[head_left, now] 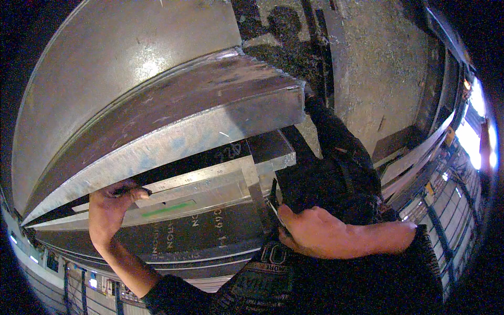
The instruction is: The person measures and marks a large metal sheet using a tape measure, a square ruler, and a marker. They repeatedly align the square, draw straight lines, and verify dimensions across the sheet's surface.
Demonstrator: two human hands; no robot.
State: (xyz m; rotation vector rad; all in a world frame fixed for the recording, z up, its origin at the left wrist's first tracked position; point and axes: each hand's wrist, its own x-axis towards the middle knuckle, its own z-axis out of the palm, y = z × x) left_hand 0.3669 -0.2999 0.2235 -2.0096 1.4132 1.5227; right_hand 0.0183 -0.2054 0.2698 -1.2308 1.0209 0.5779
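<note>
A metal square's graduated blade [181, 182] lies along a grey steel bar [283, 155], and its plain arm [257, 191] crosses near the bar's right end. My left hand [113, 210] is closed on the blade's left part, thumb on top; its other fingers are in shadow under the big beam. My right hand [310, 226] is closed around a thin tool, beside the square's plain arm. Only a slim light edge and a dark tip of that tool show, so its kind is unclear. Faint chalk marks and a green streak [168, 210] lie near the blade.
A large steel beam [199, 126] with a rough cut end overhangs the bar from the far side. Nearer me lies another steel piece [194, 236] with painted lettering. My dark-clothed leg [341, 152] is at the right, over a stained concrete floor [388, 68].
</note>
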